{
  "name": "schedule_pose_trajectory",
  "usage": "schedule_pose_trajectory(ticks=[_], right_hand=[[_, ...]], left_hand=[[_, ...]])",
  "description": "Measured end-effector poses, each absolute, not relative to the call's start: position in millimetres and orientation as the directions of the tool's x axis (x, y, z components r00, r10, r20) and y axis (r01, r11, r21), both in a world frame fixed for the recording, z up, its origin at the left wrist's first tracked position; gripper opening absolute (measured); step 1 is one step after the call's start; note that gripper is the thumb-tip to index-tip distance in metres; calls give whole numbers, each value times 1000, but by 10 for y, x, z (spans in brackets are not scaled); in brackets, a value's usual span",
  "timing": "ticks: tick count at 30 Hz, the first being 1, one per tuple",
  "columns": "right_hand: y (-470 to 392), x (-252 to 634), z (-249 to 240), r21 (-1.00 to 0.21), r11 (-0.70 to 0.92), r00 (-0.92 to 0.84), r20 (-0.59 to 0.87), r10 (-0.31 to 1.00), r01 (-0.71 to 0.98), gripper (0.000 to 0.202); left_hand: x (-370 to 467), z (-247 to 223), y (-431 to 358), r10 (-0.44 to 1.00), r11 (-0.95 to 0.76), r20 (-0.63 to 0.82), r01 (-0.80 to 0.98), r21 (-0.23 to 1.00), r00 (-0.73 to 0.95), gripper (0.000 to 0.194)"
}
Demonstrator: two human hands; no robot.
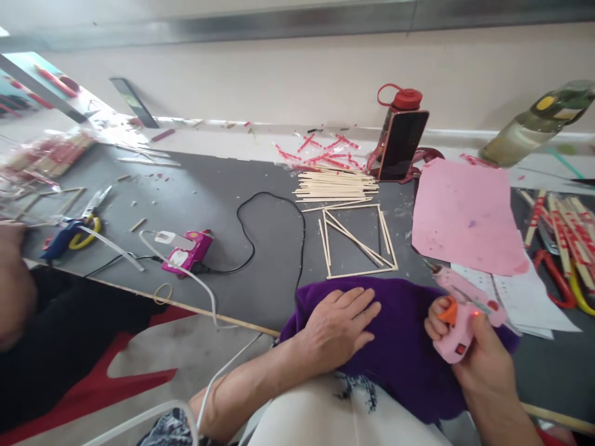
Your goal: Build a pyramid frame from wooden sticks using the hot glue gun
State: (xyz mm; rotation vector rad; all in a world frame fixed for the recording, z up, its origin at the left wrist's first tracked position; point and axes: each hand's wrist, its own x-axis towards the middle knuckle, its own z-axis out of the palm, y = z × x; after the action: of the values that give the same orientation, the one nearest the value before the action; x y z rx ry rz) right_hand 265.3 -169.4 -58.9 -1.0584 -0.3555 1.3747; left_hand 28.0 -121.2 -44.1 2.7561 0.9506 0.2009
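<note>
My left hand (341, 325) lies flat with fingers outstretched on a purple cloth (400, 347) draped over the table edge and my lap. In my right hand (478, 353) is a pink glue gun (458, 334) with an orange trigger and a small red light; its nozzle points up and left. Just beyond the cloth lies a square frame of thin wooden sticks (361, 272), with slanting sticks across its inside. Behind that frame is a pile of loose wooden sticks (337, 186).
A phone (403, 145) leans on a red-capped bottle (406, 99). Pink sheet (465, 217), papers (543, 297) and scissors (553, 279) lie right. Left are a magenta power socket (188, 251), a black cable (304, 248), a blue glue gun (60, 240) and another person's arm (13, 285).
</note>
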Motion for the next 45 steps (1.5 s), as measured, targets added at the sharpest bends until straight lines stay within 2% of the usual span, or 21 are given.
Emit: schedule_pose_trajectory(ticks=[6,11,14,17,23,27,30,36,39,42,45], right_hand=[[-1658,2736,-440,-746,-18,338,-323,884,-666,34],[-1473,2484,-140,-692,6,192,-191,963,-722,34],[-1187,2275,-63,-615,-72,36,-161,986,-786,33],[-919,2158,-52,-593,-105,-49,-110,993,-798,33],[-583,2051,184,-559,-85,-83,-29,996,-825,30],[-431,1841,442,-589,-69,-116,41,992,-805,30],[-426,1745,413,-617,-33,-128,111,986,-786,34],[-584,2048,-54,-647,-61,-122,50,991,-760,36],[-612,2238,-107,-655,-58,-121,51,991,-753,36],[-602,2307,-55,-665,-43,-96,43,994,-746,37],[-594,2303,-20,-670,-47,-77,16,997,-741,36]], left_hand=[[399,-363,-1186,599,-788,50,578,210,799,44],[530,-349,-1170,551,-824,41,536,186,833,44],[614,-354,-1139,573,-809,33,560,179,819,43],[694,-358,-1105,609,-785,42,594,179,792,39],[837,-421,-1081,646,-759,85,627,174,758,25],[847,-476,-1054,648,-758,117,623,193,753,23],[753,-481,-996,610,-784,131,572,242,781,23],[502,-430,-911,498,-841,117,446,307,859,37],[401,-395,-928,480,-843,130,414,345,868,38],[270,-325,-950,494,-825,168,398,402,853,35],[101,-226,-910,591,-776,221,471,420,776,31]])
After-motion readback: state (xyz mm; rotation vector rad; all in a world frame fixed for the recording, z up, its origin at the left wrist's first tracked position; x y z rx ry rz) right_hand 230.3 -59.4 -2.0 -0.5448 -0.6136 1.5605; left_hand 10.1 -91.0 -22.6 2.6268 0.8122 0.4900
